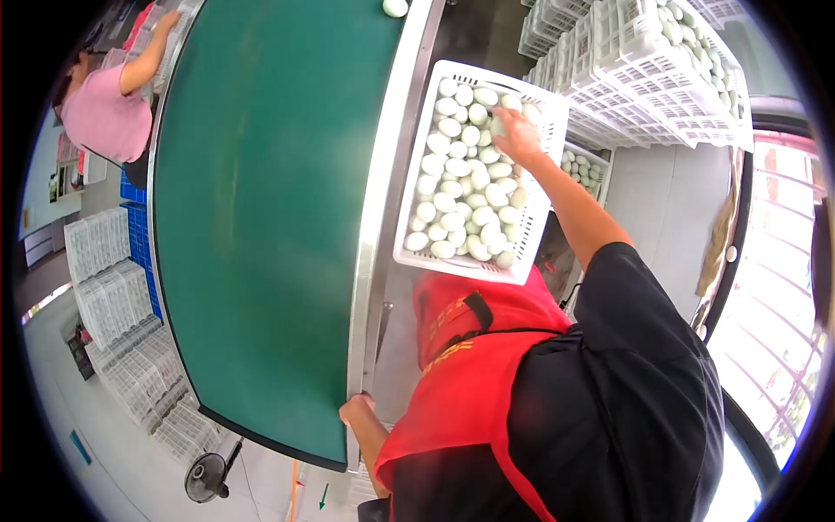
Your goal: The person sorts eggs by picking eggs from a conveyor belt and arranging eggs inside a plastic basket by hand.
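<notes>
My right hand (517, 136) reaches into a white plastic crate (470, 269) heaped with pale green-white eggs (477, 179). Its fingers curl around an egg (497, 126) near the crate's far end, though the fingertips are partly hidden among the other eggs. Lower down, my left hand (357, 407) grips the metal edge (372, 235) of a long green-topped table or belt (278, 217). The crate stands beside that edge, close against the red apron (470, 374). A single egg (395, 8) lies on the green surface at the top.
Stacked white crates (609, 70) with eggs stand at the upper right, and another egg crate (583, 169) sits behind mine. Across the green surface, a person in a pink shirt (109, 117) reaches into a crate. White crates (113, 270) and a fan (207, 477) stand on that side.
</notes>
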Demonstrator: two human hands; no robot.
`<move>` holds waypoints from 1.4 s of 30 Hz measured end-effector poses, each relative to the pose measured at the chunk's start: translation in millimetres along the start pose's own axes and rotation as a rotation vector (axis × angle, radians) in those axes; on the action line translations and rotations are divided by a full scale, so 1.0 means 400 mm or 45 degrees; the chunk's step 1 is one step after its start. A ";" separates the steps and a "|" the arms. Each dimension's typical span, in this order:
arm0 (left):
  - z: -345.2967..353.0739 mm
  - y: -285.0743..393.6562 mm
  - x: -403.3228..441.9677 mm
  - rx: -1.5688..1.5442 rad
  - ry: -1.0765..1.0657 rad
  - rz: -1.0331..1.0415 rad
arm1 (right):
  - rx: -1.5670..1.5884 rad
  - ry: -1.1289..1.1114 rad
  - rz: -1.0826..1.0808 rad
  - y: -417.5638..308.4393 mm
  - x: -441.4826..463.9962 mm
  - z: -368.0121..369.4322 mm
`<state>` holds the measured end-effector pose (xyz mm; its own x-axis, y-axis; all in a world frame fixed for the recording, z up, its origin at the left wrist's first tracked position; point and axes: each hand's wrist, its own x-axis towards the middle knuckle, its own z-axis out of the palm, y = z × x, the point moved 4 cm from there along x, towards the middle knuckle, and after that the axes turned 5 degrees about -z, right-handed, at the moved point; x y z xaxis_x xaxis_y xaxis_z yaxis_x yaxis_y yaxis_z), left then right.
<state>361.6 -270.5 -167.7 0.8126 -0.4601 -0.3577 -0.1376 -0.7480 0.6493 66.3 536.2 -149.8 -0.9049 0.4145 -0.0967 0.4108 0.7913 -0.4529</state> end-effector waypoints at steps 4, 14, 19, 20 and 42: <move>-0.012 -0.008 -0.010 0.086 -0.006 0.002 | 0.744 0.091 0.546 0.137 0.007 0.014; -0.009 -0.007 -0.006 0.140 -0.030 0.006 | 0.053 -0.447 -0.056 0.082 -0.199 0.046; -0.014 -0.008 -0.020 0.079 -0.053 0.008 | -0.464 -0.345 -0.003 0.061 -0.106 -0.034; -0.016 -0.006 -0.019 0.061 -0.052 0.002 | -0.522 -0.308 0.001 0.072 -0.086 -0.042; 0.000 -0.024 -0.048 -2.154 -0.294 -0.338 | -0.916 -0.459 0.001 0.121 -0.017 -0.008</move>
<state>347.3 -254.4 -167.3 0.6006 -0.5840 -0.5462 0.7990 0.4133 0.4367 92.7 573.2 -168.1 -0.8343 0.3419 -0.4325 0.2716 0.9376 0.2172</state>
